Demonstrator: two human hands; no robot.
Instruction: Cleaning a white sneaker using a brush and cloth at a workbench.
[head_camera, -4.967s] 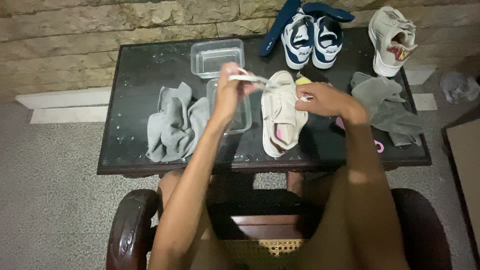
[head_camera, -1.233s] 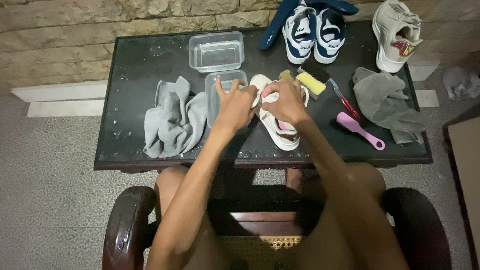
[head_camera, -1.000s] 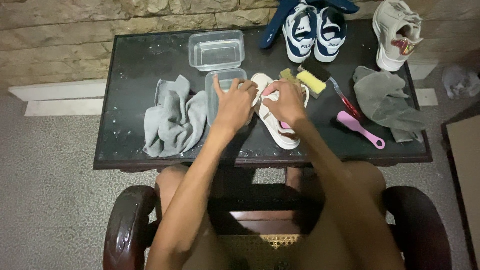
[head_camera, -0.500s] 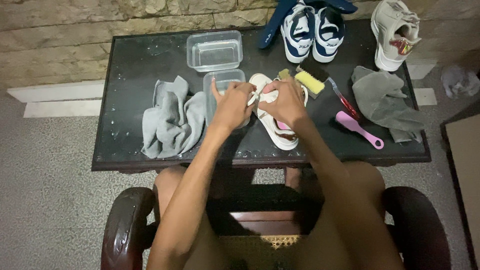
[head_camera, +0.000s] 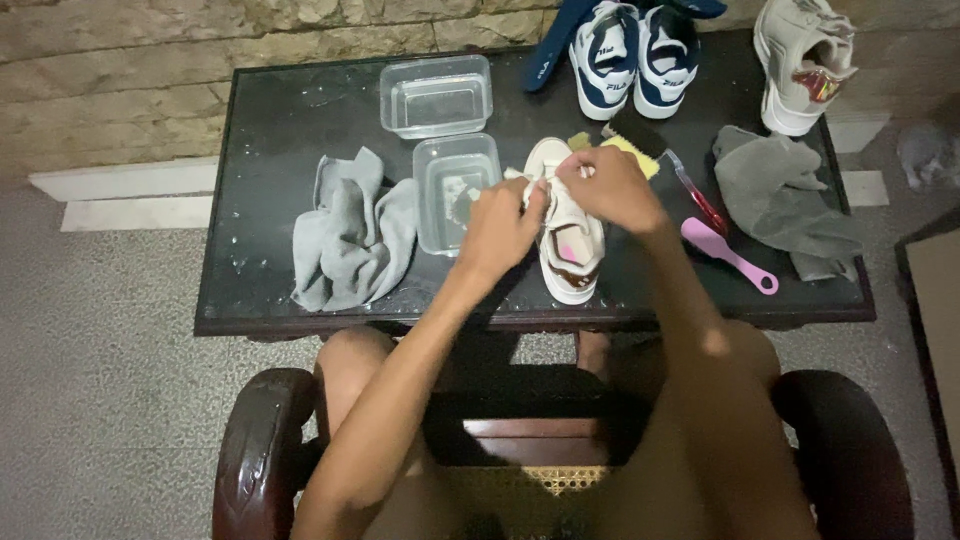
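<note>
White shoe (head_camera: 568, 235): centre of black table (head_camera: 280, 130).
Left hand (head_camera: 497, 228): fingers pinched on shoe.
Right hand (head_camera: 610, 185): fingers closed on shoe's far end.
Left: clear tray (head_camera: 455, 180), grey cloth (head_camera: 350, 235).
Right: pink brush (head_camera: 728, 254).

— What are you working on?
— Your cream-white low sneaker with pink lining and brown sole edge (head_camera: 570, 245) lies upright on the table, toe toward you, lace area under your fingers.

I see my left hand (head_camera: 500, 222) and right hand (head_camera: 610, 185) both gripping the white shoe (head_camera: 568, 240) on the dark bench (head_camera: 270, 130), beside a grey cloth (head_camera: 350, 235).
</note>
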